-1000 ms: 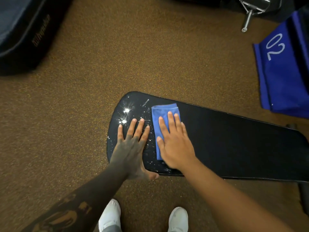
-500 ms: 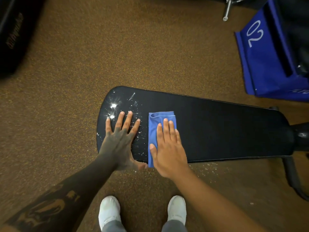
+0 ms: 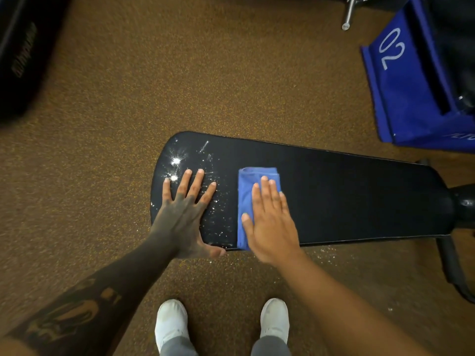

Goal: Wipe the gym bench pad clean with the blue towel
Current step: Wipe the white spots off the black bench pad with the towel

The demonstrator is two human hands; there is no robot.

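The black gym bench pad [image 3: 347,199] lies across the middle of the view, its rounded end to the left. White powder specks [image 3: 176,161] cover that left end and some lie along the near edge. A folded blue towel [image 3: 246,191] lies flat on the pad, reaching the near edge. My right hand [image 3: 272,222] presses flat on the towel, fingers together and pointing away from me. My left hand [image 3: 185,214] rests flat on the speckled end, fingers spread, thumb over the near edge, holding nothing.
The floor is brown speckled rubber, with white specks [image 3: 323,255] below the pad's near edge. A blue box marked 02 [image 3: 401,80] stands at the upper right, a chrome bar [image 3: 348,14] beside it. A black padded item [image 3: 23,52] is upper left. The bench frame [image 3: 452,268] runs down at right. My white shoes [image 3: 171,322] stand below.
My right hand has slid the towel to the right along the pad and toward the near edge, away from my left hand. The left hand stays planted on the speckled end.
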